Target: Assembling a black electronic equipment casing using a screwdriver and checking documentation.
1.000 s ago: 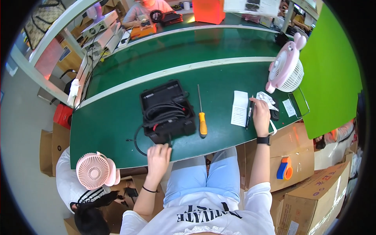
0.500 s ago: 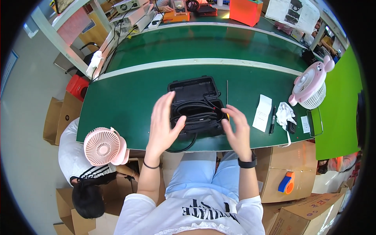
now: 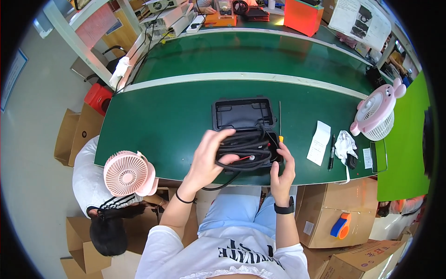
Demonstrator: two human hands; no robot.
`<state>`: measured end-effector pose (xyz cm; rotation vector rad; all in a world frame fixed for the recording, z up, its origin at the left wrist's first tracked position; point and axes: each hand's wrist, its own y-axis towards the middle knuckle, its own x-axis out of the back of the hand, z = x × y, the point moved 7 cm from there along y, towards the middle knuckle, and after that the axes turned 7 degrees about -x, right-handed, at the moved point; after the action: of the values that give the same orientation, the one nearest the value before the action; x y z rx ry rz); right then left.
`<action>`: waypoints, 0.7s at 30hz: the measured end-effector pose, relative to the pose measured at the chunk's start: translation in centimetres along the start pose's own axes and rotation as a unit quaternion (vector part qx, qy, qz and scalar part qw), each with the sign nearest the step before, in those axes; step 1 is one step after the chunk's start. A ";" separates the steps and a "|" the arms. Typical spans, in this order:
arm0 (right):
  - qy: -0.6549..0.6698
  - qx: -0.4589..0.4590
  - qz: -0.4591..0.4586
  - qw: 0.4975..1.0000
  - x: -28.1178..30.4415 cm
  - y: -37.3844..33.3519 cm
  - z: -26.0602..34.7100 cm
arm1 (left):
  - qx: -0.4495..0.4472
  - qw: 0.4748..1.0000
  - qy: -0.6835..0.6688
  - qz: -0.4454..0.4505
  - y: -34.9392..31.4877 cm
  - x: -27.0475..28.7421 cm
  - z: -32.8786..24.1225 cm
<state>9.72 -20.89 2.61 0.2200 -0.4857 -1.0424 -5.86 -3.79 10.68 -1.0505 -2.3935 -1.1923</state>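
A black plastic case [image 3: 244, 113] lies on the green table in front of me with its lid swung back. Over its lower half is a coiled black corrugated cable [image 3: 239, 151], with a bit of red wire showing among the loops. My left hand [image 3: 206, 158] grips the left side of this coil between thumb and fingers. At the case's right edge, my right hand [image 3: 282, 176] has its thumb and fingers around the wall. A cable end hangs over the table's front edge. Beyond the case's right side lies a screwdriver [image 3: 280, 118] with a yellow handle.
To the right are a paper slip [image 3: 319, 143], a black pen [image 3: 331, 152], crumpled white tissue [image 3: 345, 145] and a pink fan [image 3: 375, 111]. Another pink fan [image 3: 127, 174] stands at the left front edge. A person [image 3: 107, 218] bends down beside cardboard boxes [image 3: 76, 135].
My left hand has closed on the coiled cable and raised it from the case. My right hand has come down onto the case's right edge. The view has shifted slightly.
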 end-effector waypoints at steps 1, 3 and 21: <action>0.017 -0.010 -0.002 1.000 0.0 -0.1 -0.2 | -0.014 0.999 0.010 -0.047 -0.3 1.1 0.1; 0.002 -0.006 0.003 1.000 -0.2 0.0 -0.1 | 0.032 0.965 0.008 -0.260 -1.9 3.7 0.1; -0.114 0.038 0.001 0.993 0.6 -0.8 -0.2 | 0.137 0.988 -0.068 -0.002 -8.3 1.7 1.9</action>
<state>9.42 -21.81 2.23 0.1681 -0.7335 -1.0544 -12.84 -4.79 5.56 -1.0660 -2.5704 -0.7824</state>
